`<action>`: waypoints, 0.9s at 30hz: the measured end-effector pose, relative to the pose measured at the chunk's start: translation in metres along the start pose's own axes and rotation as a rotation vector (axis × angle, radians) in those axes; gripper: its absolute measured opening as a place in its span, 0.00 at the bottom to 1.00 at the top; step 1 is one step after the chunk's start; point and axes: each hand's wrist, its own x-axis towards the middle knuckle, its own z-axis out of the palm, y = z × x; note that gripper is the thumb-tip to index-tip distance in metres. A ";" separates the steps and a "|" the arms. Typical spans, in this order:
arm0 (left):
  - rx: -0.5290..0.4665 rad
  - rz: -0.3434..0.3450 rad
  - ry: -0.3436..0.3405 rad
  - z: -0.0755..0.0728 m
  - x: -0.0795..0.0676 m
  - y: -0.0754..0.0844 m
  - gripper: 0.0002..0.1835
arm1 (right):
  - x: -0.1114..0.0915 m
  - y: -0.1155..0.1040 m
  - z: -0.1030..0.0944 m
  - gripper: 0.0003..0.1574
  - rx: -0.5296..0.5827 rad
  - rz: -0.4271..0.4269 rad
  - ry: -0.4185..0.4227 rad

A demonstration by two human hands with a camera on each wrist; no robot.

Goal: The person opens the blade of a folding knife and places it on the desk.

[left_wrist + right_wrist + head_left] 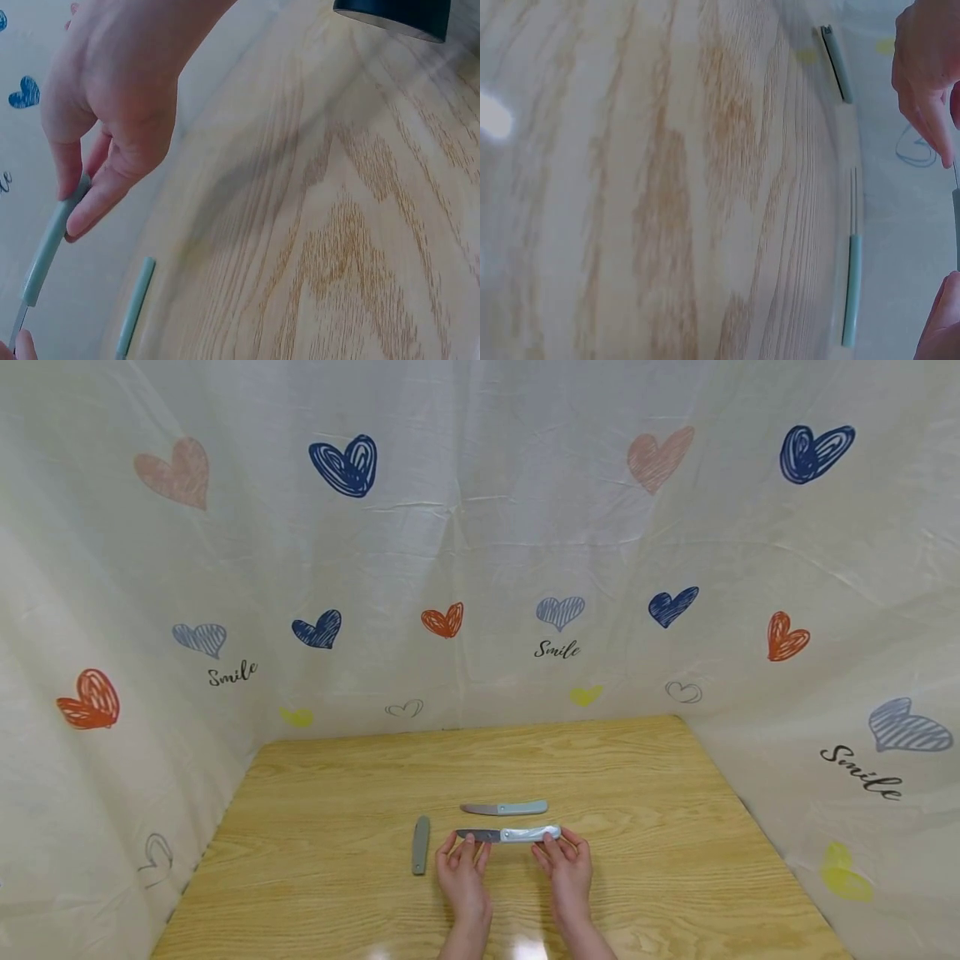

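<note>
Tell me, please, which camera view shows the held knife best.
The head view: it shows the held knife nearly whole, blade and handle. The left wrist view shows its handle and some blade; the right wrist view, only part, at its edge.

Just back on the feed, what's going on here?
A person is holding a small knife up off the table with both hands. The left hand pinches it at the blade end, and the right hand grips the far end of its pale handle. A second, similar knife lies on the table just beyond it, blade bare. Off to the left lies a gray-green piece, possibly a blade cover.
</note>
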 end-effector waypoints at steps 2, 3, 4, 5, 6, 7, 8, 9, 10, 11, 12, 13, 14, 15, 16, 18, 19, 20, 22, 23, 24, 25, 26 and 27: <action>-0.005 -0.016 -0.006 -0.001 0.001 0.000 0.21 | 0.002 0.000 -0.001 0.20 -0.011 0.005 -0.012; -0.009 -0.023 -0.009 -0.001 0.002 0.000 0.21 | 0.003 0.000 -0.001 0.20 -0.019 0.007 -0.018; -0.012 -0.028 -0.012 -0.001 0.002 0.000 0.22 | 0.004 -0.001 -0.001 0.21 -0.026 0.010 -0.028; -0.012 -0.033 -0.018 -0.002 0.003 0.000 0.22 | 0.005 -0.002 -0.001 0.22 -0.032 0.014 -0.034; -0.010 -0.039 -0.023 -0.002 0.004 -0.001 0.23 | 0.007 -0.003 -0.002 0.22 -0.044 0.018 -0.040; -0.010 -0.046 -0.033 -0.003 0.004 -0.001 0.24 | 0.008 -0.004 -0.003 0.22 -0.045 0.022 -0.049; -0.009 -0.052 -0.049 -0.004 0.006 -0.001 0.24 | 0.011 -0.005 -0.004 0.22 -0.051 0.030 -0.059; -0.012 -0.059 -0.064 -0.005 0.007 -0.002 0.25 | 0.014 -0.005 -0.006 0.23 -0.058 0.038 -0.068; -0.008 -0.068 -0.083 -0.006 0.009 -0.003 0.26 | 0.017 -0.006 -0.008 0.23 -0.068 0.044 -0.080; -0.003 -0.079 -0.103 -0.008 0.010 -0.003 0.27 | 0.020 -0.007 -0.010 0.23 -0.080 0.050 -0.090; 0.004 -0.090 -0.122 -0.009 0.012 -0.003 0.28 | 0.023 -0.007 -0.012 0.24 -0.094 0.054 -0.105; 0.016 -0.101 -0.147 -0.011 0.014 -0.004 0.29 | 0.027 -0.007 -0.015 0.25 -0.106 0.058 -0.126; 0.032 -0.110 -0.166 -0.013 0.016 -0.004 0.29 | 0.029 -0.008 -0.017 0.26 -0.130 0.060 -0.147; 0.056 -0.118 -0.179 -0.015 0.018 -0.004 0.30 | 0.031 -0.008 -0.019 0.27 -0.156 0.063 -0.165; 0.089 -0.126 -0.190 -0.016 0.020 -0.004 0.30 | 0.033 -0.008 -0.020 0.29 -0.188 0.061 -0.186; 0.151 -0.134 -0.209 -0.019 0.023 -0.004 0.31 | 0.036 -0.008 -0.023 0.32 -0.247 0.065 -0.224; 0.178 -0.140 -0.215 -0.021 0.024 -0.004 0.32 | 0.037 -0.008 -0.025 0.33 -0.285 0.064 -0.244; 0.207 -0.144 -0.220 -0.023 0.025 -0.004 0.32 | 0.038 -0.008 -0.026 0.35 -0.329 0.063 -0.260; 0.248 -0.165 -0.231 -0.026 0.028 -0.005 0.34 | 0.040 -0.008 -0.029 0.38 -0.403 0.067 -0.288; 0.255 -0.181 -0.238 -0.028 0.029 -0.005 0.35 | 0.041 -0.008 -0.030 0.39 -0.435 0.074 -0.301; 0.261 -0.198 -0.243 -0.030 0.029 -0.005 0.35 | 0.042 -0.008 -0.031 0.41 -0.467 0.079 -0.315; 0.267 -0.219 -0.249 -0.032 0.030 -0.005 0.35 | 0.043 -0.008 -0.032 0.42 -0.499 0.080 -0.331; 0.272 -0.233 -0.261 -0.033 0.031 -0.004 0.35 | 0.044 -0.008 -0.033 0.44 -0.520 0.091 -0.341; 0.273 -0.254 -0.270 -0.035 0.032 -0.004 0.36 | 0.045 -0.009 -0.034 0.45 -0.538 0.104 -0.350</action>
